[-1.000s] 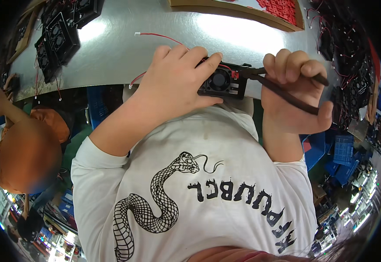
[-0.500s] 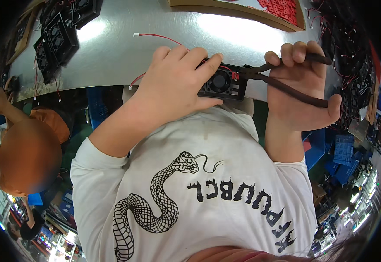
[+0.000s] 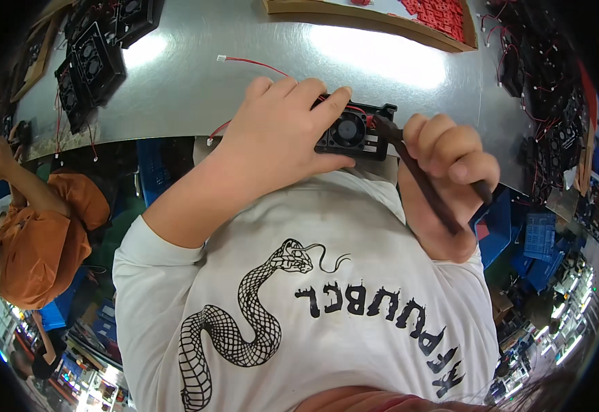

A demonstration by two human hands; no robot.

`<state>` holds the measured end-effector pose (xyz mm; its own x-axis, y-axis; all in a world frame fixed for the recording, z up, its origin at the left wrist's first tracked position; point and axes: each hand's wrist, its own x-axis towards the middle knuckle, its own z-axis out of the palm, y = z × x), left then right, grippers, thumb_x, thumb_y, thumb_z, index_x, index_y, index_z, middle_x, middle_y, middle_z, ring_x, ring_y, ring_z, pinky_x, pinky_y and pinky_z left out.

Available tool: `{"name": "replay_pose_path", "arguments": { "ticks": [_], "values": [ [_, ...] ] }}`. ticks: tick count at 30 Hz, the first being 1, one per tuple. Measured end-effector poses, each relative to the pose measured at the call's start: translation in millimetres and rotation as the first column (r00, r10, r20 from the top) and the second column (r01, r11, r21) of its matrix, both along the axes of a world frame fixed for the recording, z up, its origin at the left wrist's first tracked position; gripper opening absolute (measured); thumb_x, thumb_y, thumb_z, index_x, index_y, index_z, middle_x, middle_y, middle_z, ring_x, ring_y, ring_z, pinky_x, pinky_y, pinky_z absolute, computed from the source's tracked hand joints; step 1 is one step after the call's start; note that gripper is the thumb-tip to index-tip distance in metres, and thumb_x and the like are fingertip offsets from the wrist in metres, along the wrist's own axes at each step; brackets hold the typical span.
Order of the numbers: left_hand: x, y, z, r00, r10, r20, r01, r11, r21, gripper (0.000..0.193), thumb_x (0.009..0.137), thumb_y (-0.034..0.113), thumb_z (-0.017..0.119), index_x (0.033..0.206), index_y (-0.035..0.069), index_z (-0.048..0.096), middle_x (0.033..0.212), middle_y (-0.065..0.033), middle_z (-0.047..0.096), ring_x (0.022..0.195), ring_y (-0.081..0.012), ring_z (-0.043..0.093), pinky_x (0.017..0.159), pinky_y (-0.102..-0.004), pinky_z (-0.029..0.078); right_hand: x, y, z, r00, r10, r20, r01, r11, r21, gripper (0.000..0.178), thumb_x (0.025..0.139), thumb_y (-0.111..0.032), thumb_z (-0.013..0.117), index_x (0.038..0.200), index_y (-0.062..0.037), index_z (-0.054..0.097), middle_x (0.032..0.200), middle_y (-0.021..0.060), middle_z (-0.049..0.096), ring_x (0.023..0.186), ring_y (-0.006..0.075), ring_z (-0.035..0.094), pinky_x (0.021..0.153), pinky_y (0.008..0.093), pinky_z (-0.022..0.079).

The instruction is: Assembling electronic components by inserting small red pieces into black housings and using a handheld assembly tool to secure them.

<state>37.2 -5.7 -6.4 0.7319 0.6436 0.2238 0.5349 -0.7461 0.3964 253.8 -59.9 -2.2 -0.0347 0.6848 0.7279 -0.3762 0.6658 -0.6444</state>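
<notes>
My left hand (image 3: 282,127) grips a black fan housing (image 3: 380,147) at the table's near edge, fingers over its far side and thumb along its near side. A small round fan (image 3: 347,129) sits in the housing. Red wires with white plugs (image 3: 221,58) stick out to the left from beneath my hand. My right hand (image 3: 454,154) is wrapped round the dark handles of pliers (image 3: 426,192). The jaws rest at a small red piece (image 3: 370,121) beside the fan; whether they pinch it is hard to tell.
A cardboard tray (image 3: 375,23) of small red pieces lies at the far side of the metal table (image 3: 176,89). Black fan units (image 3: 90,62) are stacked at the left, and more with wires (image 3: 553,117) at the right. A co-worker in orange (image 3: 42,233) sits at the left.
My right hand has swung the pliers nearer to my body, and its fingers have closed further on the handles. My left hand and the housing have shifted slightly right. The co-worker has moved.
</notes>
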Motion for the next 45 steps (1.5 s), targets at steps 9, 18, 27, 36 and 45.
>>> {"name": "replay_pose_path", "arguments": {
  "ticks": [9, 18, 27, 36, 45],
  "values": [
    [-1, -4, -1, 1.000, 0.012, 0.002, -0.012, 0.999, 0.031, 0.075, 0.072, 0.054, 0.084, 0.131, 0.013, 0.065, 0.107, -0.0031, 0.064, 0.097, -0.0227, 0.062, 0.084, -0.0389, 0.041, 3, -16, 13, 0.996, -0.012, -0.084, -0.003, 0.983, -0.184, 0.081, 0.085, -0.062, 0.072, 0.134, -0.0016, 0.051, 0.114, 0.0140, 0.054, 0.100, 0.0265, 0.053, 0.085, 0.0418, 0.044],
    [4, -9, 1, 1.000, 0.014, -0.010, -0.013, 0.998, 0.061, 0.075, 0.070, 0.053, 0.085, 0.131, 0.013, 0.064, 0.106, -0.0013, 0.060, 0.094, -0.0215, 0.058, 0.081, -0.0389, 0.038, -2, -10, 16, 0.995, -0.094, -0.043, 0.081, 0.969, -0.235, 0.077, 0.084, -0.082, 0.059, 0.118, -0.0134, 0.055, 0.095, 0.0016, 0.040, 0.085, 0.0170, 0.037, 0.077, 0.0352, 0.031],
    [6, -18, 6, 0.997, 0.066, -0.046, -0.059, 0.990, 0.127, 0.079, 0.068, 0.049, 0.086, 0.133, 0.010, 0.062, 0.105, -0.0032, 0.059, 0.094, -0.0238, 0.057, 0.079, -0.0406, 0.039, 3, 9, 24, 0.917, -0.213, -0.337, 0.024, 0.873, -0.486, 0.082, 0.083, -0.081, 0.060, 0.122, -0.0093, 0.050, 0.101, 0.0059, 0.044, 0.089, 0.0203, 0.041, 0.081, 0.0391, 0.037],
    [-106, 92, 20, 0.873, 0.474, -0.115, -0.377, 0.805, 0.458, 0.084, 0.080, 0.044, 0.082, 0.148, 0.007, 0.051, 0.140, -0.0203, 0.059, 0.125, -0.0422, 0.057, 0.105, -0.0502, 0.045, 52, 18, 7, 0.483, -0.398, 0.780, 0.200, 0.917, 0.344, 0.078, 0.073, -0.057, 0.087, 0.132, -0.0155, 0.058, 0.119, 0.0117, 0.059, 0.107, 0.0287, 0.056, 0.091, 0.0446, 0.044],
    [-91, 46, -1, 0.935, 0.341, 0.100, -0.354, 0.873, 0.335, 0.074, 0.081, 0.024, 0.081, 0.147, 0.008, 0.053, 0.143, -0.0227, 0.055, 0.128, -0.0440, 0.053, 0.107, -0.0527, 0.041, 228, 70, -9, -0.370, -0.345, 0.863, 0.912, 0.043, 0.408, 0.085, 0.078, -0.040, 0.082, 0.147, -0.0034, 0.049, 0.148, 0.0259, 0.050, 0.131, 0.0435, 0.052, 0.110, 0.0484, 0.045]
  ]
}}
